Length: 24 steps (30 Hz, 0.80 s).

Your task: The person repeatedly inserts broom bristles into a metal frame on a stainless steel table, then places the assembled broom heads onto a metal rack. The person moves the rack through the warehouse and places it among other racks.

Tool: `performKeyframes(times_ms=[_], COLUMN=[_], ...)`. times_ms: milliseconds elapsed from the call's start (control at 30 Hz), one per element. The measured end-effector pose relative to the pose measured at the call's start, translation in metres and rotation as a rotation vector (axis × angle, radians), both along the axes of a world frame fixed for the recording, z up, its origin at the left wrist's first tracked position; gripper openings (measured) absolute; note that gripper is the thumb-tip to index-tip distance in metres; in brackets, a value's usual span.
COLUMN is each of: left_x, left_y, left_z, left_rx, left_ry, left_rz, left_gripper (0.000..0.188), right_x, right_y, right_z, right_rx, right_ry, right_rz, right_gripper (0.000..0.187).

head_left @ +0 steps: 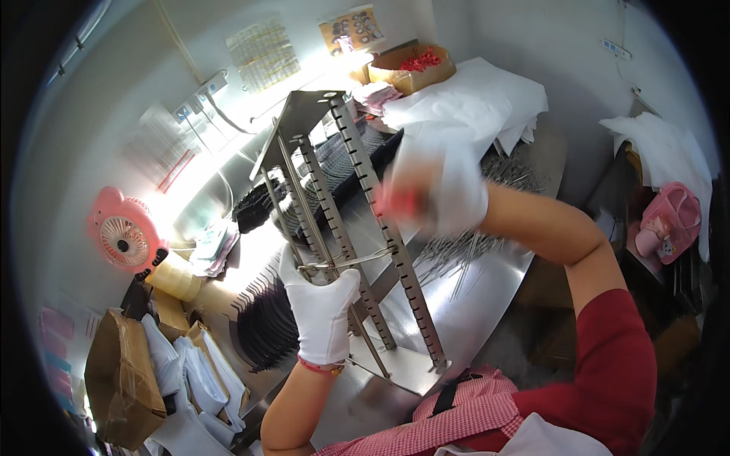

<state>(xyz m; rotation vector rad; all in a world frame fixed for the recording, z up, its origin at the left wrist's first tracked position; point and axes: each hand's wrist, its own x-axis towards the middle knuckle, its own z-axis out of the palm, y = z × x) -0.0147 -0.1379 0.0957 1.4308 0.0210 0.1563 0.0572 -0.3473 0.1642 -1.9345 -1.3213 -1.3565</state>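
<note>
Right grip [437,190] blurred; left grip [323,315] against slotted rack [410,289], some fingertips hidden.

The scene was captured from the person's head through a fisheye lens.
The view was angled downward and forward: the tabletop [468,315] was seen slanting across the middle, and the wall [403,19] behind it was taken in near the top. The left hand [321,311] and right hand [449,186] were framed at close range, and the person's apron [471,414] was caught at the lower edge.
</note>
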Motion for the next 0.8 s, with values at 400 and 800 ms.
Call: performKeyframes(times_ms=[400, 800], left_x=[0.002, -0.030], left_y=[0.063, 0.259], left_z=[-0.036, -0.038], left_rx=[-0.580, 0.467], left_ry=[-0.083, -0.335], left_rz=[-0.704, 0.362], left_gripper=[0.109, 0.063], right_x=[0.054, -0.009], right_y=[0.009, 0.124], right_z=[0.069, 0.233], right_rx=[-0.394, 0.013], right_ry=[0.657, 0.065], right_rz=[0.262, -0.123], right_gripper=[0.122, 0.021])
